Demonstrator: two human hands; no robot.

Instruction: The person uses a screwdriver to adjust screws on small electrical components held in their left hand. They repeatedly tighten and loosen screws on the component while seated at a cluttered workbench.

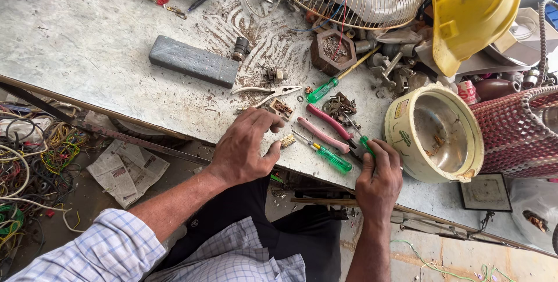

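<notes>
1. Fingers of my left hand curl down, pinning a small brown part just left of the pink-handled pliers.
2. Right hand closed around a green screwdriver, right of the pliers.
3. Risk: a slipping tip could flick the beige block off the bench edge.

Three green-handled screwdrivers are lying on the worktop, along with two pliers, one grey block, one yellow helmet and one cream pot.
</notes>
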